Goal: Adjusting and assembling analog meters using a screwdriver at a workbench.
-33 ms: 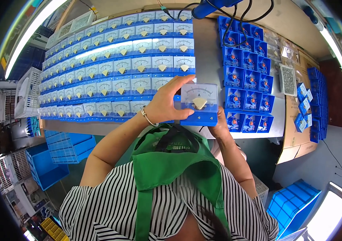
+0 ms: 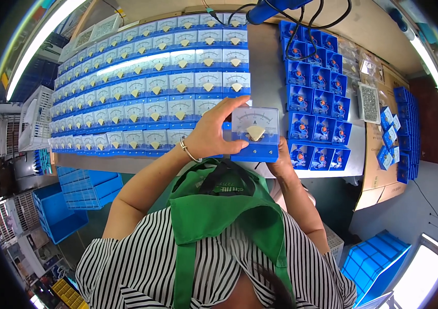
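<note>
In front of my chest I hold an ammeter (image 2: 255,129), its dial facing up toward me. It has a clear cover, a white scale, a cream fan-shaped piece and a blue base with two small screws. My left hand (image 2: 209,133) grips its left side, thumb at the front and index finger stretched along the top corner. At the lower right, my right hand (image 2: 279,162) is closed around the meter's edge, with most of its fingers hidden behind the base. Rows of similar meters (image 2: 181,109) fill the table to the left of my hands.
Right of my hands stand rows of open blue housings (image 2: 301,126) with red and blue parts inside. Beyond them are a tray of small metal parts (image 2: 368,103) and loose blue pieces (image 2: 390,138) on cardboard. A blue tool with black cables (image 2: 273,10) hangs at the far edge.
</note>
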Available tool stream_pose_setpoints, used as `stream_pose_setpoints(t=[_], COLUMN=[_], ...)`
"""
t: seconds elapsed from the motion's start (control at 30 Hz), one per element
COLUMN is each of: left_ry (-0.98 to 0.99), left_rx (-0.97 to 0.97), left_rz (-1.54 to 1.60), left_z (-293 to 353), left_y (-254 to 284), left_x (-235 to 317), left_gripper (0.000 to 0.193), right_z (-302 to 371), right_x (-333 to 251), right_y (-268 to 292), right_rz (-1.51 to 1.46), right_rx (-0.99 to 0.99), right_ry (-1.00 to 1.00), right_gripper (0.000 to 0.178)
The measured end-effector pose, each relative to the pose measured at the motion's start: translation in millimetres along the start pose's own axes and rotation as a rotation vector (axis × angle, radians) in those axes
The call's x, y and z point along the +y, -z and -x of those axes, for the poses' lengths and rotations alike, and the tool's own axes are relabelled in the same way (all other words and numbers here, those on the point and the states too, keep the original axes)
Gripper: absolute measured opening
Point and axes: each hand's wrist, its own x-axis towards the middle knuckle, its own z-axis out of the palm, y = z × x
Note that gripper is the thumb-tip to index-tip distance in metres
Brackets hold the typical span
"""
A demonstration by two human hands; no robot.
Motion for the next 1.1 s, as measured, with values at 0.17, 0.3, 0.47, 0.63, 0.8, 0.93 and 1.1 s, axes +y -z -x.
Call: stream_pose_setpoints(t=[0.17,0.3,0.47,0.63,0.8,0.93,1.1], left_ry=[0.039,0.035,0.046,0.029,0.036,0.043,0.034], left_rx=[-0.024,-0.029,-0.019,0.003,0.003,0.009,0.009], left_rz=[0.109,0.134,0.136,0.125,0.131,0.128,0.132], left_z=[3,4,4,5,6,6,5], left_y=[1,0,0,0,-1,-1,-1], left_x=[0,-4,-5,-7,-7,-9,-9], left_gripper=[0.09,0.093,0.094,0.093,0.092,0.092,0.091], right_z=[4,6,8,9,11,11,7], right_x=[1,5,13,14,9,12,17], right_y=[-3,-7,-7,-12,-18,-16,-3], right_rz=[-0.102,-0.149,-0.117,-0.039,-0.082,-0.083,0.072], right_rx=[-0.008,0.049,0.102,0.131,0.155,0.15,0.125], right_ry=[-0.033,-0.013,0.026,0.094,0.1,0.087,0.092], right_gripper=[0.013,0.012,0.011,0.009,0.01,0.011,0.015])
